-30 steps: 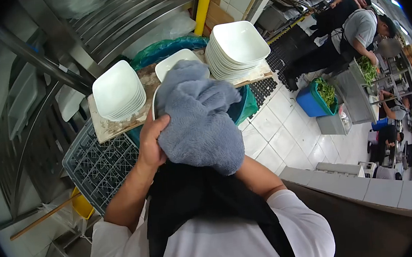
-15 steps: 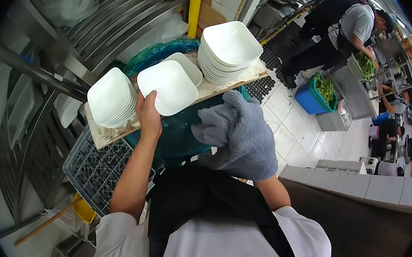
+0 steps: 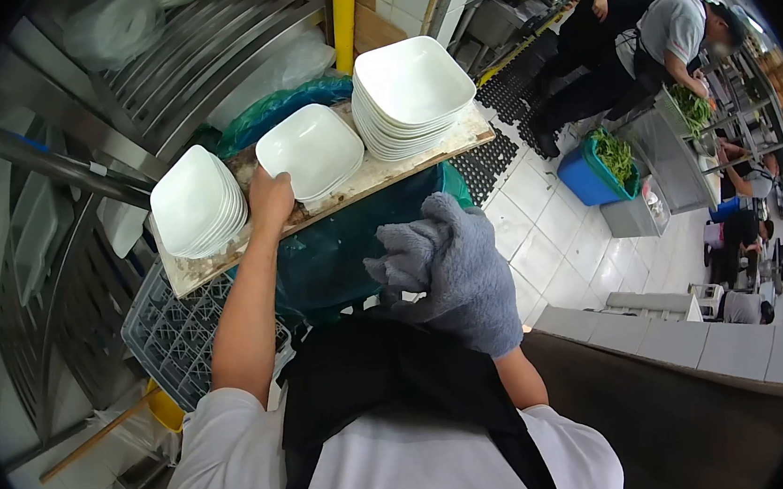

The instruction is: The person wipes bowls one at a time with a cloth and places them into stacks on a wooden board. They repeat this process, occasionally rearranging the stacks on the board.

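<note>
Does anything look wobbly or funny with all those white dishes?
Yes. The stacks of white dishes sit on a worn, stained wooden board laid across a bin lined with green plastic, not on a table. The board's ends stick out past the bin. The left hand touches the middle stack.

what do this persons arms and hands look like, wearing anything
Short white sleeves leave both forearms bare. The left hand has no glove, and no watch or ring shows. A fluffy grey towel hides the right hand. A black apron covers the white shirt's front.
</note>
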Action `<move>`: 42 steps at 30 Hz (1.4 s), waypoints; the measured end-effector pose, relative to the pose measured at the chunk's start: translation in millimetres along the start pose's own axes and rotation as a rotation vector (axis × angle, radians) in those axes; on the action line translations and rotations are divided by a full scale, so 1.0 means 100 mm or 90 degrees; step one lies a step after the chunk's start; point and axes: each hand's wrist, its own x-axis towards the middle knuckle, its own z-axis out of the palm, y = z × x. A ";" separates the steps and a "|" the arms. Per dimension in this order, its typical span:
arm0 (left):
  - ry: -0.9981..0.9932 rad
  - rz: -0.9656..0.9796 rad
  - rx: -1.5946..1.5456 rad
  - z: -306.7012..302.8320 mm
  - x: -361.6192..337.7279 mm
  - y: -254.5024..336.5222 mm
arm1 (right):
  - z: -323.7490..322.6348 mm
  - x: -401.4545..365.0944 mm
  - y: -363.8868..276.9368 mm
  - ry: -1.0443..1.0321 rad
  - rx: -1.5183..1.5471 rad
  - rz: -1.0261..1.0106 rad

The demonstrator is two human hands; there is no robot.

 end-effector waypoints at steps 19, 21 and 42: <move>0.032 0.369 0.443 -1.72 -0.76 0.27 | 0.29 0.15 -0.32 0.015 0.102 -0.092; -0.034 0.364 0.457 -1.86 -0.71 0.20 | 0.32 0.14 -0.36 0.019 0.110 -0.105; -0.411 0.289 0.396 -2.17 -0.26 0.33 | 0.45 0.42 -0.58 0.036 0.178 -0.104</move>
